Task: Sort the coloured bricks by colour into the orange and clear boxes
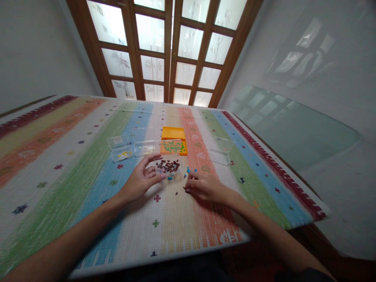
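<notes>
My left hand (140, 177) grips the left side of a small clear plastic box (156, 170), its fingers curled around the edge. Inside lie many small dark brown bricks (169, 166). Just right of the box, my right hand (207, 187) is closed low over the cloth, with a tiny dark brown brick (185, 189) at its fingertips. Another small dark piece (176, 193) lies to the left of those fingers. Loose blue bricks (188, 170) are scattered between the box and my right hand, and one blue brick (169, 178) lies at the box's near edge.
Behind the box stands an open orange case (173, 133) with green pieces (174, 146). To the left are clear boxes, one with yellow pieces (125, 154). An open clear box (220, 157) sits to the right. A striped cloth (135, 219) covers the table.
</notes>
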`<action>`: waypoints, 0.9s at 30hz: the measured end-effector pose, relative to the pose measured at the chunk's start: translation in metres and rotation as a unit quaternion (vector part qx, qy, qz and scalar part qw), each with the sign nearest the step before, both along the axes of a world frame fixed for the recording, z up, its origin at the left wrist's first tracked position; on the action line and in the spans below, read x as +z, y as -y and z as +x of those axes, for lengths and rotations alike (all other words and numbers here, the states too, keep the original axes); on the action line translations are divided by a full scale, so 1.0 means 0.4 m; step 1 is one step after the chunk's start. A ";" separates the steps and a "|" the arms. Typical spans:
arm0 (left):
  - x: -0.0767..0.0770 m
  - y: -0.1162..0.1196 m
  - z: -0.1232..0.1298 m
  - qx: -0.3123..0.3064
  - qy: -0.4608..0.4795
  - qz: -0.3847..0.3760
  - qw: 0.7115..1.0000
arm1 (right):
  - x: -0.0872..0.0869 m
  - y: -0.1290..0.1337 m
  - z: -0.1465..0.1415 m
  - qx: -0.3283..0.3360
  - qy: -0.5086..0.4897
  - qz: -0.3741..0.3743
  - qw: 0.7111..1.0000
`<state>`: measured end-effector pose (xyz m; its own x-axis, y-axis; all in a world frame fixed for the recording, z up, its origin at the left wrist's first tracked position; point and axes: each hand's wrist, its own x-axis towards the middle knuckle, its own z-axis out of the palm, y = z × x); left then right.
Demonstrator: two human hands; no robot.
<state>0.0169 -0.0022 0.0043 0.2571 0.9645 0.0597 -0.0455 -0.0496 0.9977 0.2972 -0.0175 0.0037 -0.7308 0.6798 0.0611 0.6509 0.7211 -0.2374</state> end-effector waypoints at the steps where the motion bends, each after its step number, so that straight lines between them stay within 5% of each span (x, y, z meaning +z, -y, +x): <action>1: 0.001 0.000 0.000 -0.001 0.002 -0.001 1.000 | 0.004 0.001 0.000 -0.002 -0.003 -0.006 1.000; 13: 0.009 0.001 0.004 0.003 0.004 0.010 1.000 | 0.048 0.013 -0.010 0.009 0.013 -0.074 0.997; 27: 0.013 0.003 0.003 0.001 -0.011 0.008 1.000 | 0.036 0.020 -0.023 0.037 0.011 -0.036 0.999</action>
<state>0.0182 -0.0035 0.0095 0.2565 0.9641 0.0693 -0.0236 -0.0655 0.9976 0.2878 -0.0255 0.0180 -0.7798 0.6260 -0.0025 0.6022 0.7491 -0.2759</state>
